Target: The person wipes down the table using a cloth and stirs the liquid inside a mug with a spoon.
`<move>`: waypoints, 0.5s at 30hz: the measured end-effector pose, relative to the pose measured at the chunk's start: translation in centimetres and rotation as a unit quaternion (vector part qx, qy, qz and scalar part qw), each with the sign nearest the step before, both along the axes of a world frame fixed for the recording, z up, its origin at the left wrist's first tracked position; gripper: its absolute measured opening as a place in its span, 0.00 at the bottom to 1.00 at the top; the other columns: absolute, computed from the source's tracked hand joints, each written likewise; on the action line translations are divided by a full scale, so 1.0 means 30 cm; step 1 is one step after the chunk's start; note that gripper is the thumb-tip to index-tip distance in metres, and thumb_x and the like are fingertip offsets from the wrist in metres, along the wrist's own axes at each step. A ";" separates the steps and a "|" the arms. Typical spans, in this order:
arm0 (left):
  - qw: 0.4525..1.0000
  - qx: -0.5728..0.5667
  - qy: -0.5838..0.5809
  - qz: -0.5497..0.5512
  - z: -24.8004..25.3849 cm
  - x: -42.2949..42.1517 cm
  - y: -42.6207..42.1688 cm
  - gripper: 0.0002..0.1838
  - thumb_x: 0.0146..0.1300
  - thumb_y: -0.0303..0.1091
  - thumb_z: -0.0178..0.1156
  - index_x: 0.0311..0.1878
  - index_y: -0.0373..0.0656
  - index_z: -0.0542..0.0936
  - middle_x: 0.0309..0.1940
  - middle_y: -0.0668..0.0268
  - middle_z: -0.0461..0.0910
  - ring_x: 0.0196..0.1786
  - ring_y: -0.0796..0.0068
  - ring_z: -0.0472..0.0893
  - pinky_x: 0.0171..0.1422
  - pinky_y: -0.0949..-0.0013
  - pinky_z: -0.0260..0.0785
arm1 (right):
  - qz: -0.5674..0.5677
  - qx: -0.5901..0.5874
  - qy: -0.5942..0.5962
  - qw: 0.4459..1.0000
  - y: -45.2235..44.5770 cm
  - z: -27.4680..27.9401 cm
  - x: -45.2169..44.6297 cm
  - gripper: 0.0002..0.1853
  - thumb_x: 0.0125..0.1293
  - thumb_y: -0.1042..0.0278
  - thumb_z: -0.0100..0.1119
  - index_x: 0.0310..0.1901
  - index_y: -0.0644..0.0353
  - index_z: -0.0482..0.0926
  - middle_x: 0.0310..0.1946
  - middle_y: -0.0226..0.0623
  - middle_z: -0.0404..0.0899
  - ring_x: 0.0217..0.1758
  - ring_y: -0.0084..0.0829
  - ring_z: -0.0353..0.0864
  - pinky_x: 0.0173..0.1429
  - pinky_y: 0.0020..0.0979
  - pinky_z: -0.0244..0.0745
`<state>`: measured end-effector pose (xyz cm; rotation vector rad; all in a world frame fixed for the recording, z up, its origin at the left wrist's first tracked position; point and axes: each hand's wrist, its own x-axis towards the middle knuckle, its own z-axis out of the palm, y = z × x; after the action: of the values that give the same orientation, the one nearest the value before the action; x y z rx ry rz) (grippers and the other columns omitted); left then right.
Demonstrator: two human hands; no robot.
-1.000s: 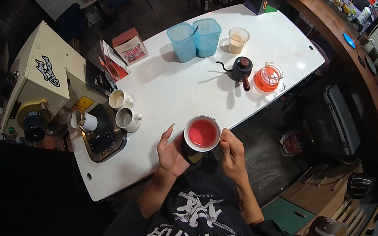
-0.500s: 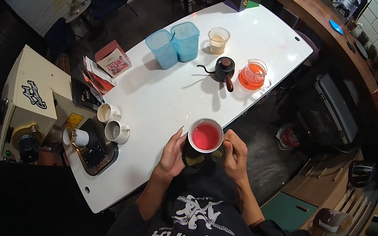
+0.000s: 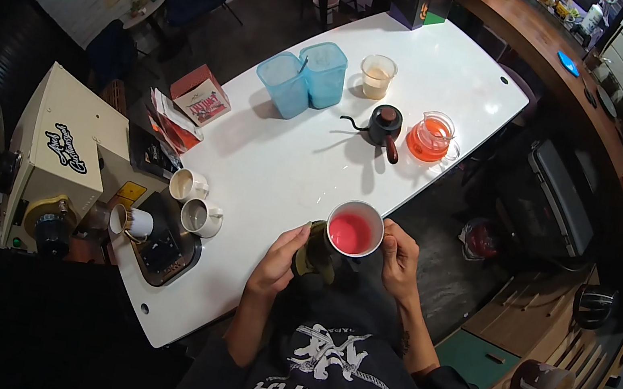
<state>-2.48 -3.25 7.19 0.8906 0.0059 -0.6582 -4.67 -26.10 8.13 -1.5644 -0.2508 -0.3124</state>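
A white cup point(image 3: 355, 229) of red liquid is held up at the near edge of the white table, tilted slightly. My right hand point(image 3: 400, 262) is closed round its handle. My left hand point(image 3: 279, 261) is to the left of the cup, apart from it, its fingers together and pointing up; whether anything is in them is hidden. Further back, a black gooseneck kettle point(image 3: 384, 127) stands beside a glass server point(image 3: 429, 138) of red-orange liquid. Behind them is a clear plastic cup point(image 3: 377, 77) with pale contents.
Two blue containers point(image 3: 302, 79) stand on the table point(image 3: 267, 163). Two white mugs point(image 3: 201, 218) are near a beige grinder point(image 3: 66, 147) at the left, with another mug point(image 3: 132, 223) on its tray. A red box point(image 3: 202, 95) and packets lie behind. Black boxes point(image 3: 422, 0) stand at the far end.
The cup has moved a little to the right with my right hand and tilts more. My left hand has come away from the cup, and its fingers have drawn together.
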 end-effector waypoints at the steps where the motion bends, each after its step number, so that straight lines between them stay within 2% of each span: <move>1: 1.000 0.000 0.000 -0.003 -0.004 -0.005 0.007 0.24 0.83 0.43 0.41 0.66 0.32 0.70 0.59 0.58 0.80 0.60 0.72 0.80 0.66 0.67 0.73 | -0.003 0.000 0.000 1.000 0.002 0.003 -0.006 0.20 0.80 0.61 0.49 0.30 0.67 0.67 0.25 0.33 0.60 0.28 0.25 0.59 0.33 0.30 0.57; 4: 0.999 0.022 -0.008 -0.025 -0.005 -0.011 0.015 0.24 0.83 0.43 0.40 0.65 0.31 0.71 0.57 0.58 0.81 0.57 0.72 0.82 0.64 0.67 0.74 | 0.000 0.023 -0.004 1.000 0.001 0.015 -0.025 0.20 0.80 0.61 0.49 0.30 0.66 0.67 0.25 0.31 0.61 0.28 0.24 0.59 0.33 0.29 0.57; 6: 0.999 0.021 0.002 -0.038 -0.012 -0.031 0.017 0.24 0.83 0.43 0.41 0.64 0.31 0.72 0.55 0.58 0.82 0.56 0.72 0.83 0.64 0.67 0.75 | -0.005 0.025 -0.014 1.000 -0.004 0.005 -0.059 0.22 0.81 0.55 0.47 0.31 0.64 0.70 0.28 0.26 0.62 0.30 0.18 0.56 0.33 0.25 0.52; 9: 0.997 0.027 0.023 -0.069 -0.044 -0.054 0.006 0.24 0.82 0.42 0.42 0.65 0.30 0.72 0.56 0.57 0.81 0.57 0.71 0.82 0.64 0.67 0.75 | -0.032 0.036 0.005 0.999 -0.016 0.009 -0.134 0.22 0.81 0.55 0.47 0.30 0.63 0.69 0.28 0.26 0.62 0.30 0.18 0.56 0.34 0.24 0.52; 10: 0.996 0.032 0.014 -0.083 -0.060 -0.060 0.000 0.24 0.82 0.42 0.42 0.68 0.30 0.68 0.60 0.55 0.79 0.59 0.69 0.81 0.64 0.66 0.75 | -0.055 0.038 0.002 0.998 -0.019 0.000 -0.169 0.22 0.81 0.55 0.47 0.30 0.63 0.69 0.28 0.26 0.62 0.30 0.18 0.56 0.34 0.24 0.52; 13: 0.992 0.041 0.003 -0.123 -0.079 -0.082 -0.036 0.24 0.82 0.41 0.42 0.68 0.30 0.68 0.60 0.55 0.78 0.59 0.69 0.81 0.64 0.66 0.75 | -0.121 0.080 0.038 0.989 -0.017 -0.033 -0.283 0.22 0.81 0.56 0.47 0.30 0.62 0.68 0.28 0.26 0.62 0.30 0.19 0.56 0.34 0.25 0.52; 15: 0.985 0.036 0.012 -0.171 -0.093 -0.096 -0.063 0.24 0.82 0.41 0.42 0.67 0.29 0.68 0.60 0.54 0.78 0.59 0.69 0.81 0.64 0.65 0.75 | -0.176 0.068 0.021 0.982 -0.021 -0.045 -0.357 0.18 0.81 0.61 0.49 0.31 0.62 0.67 0.27 0.24 0.59 0.29 0.17 0.55 0.33 0.25 0.53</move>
<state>-5.37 -5.14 4.39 0.9622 -0.1038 -0.9939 -15.38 -26.72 6.78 -1.4734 0.0821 -0.5609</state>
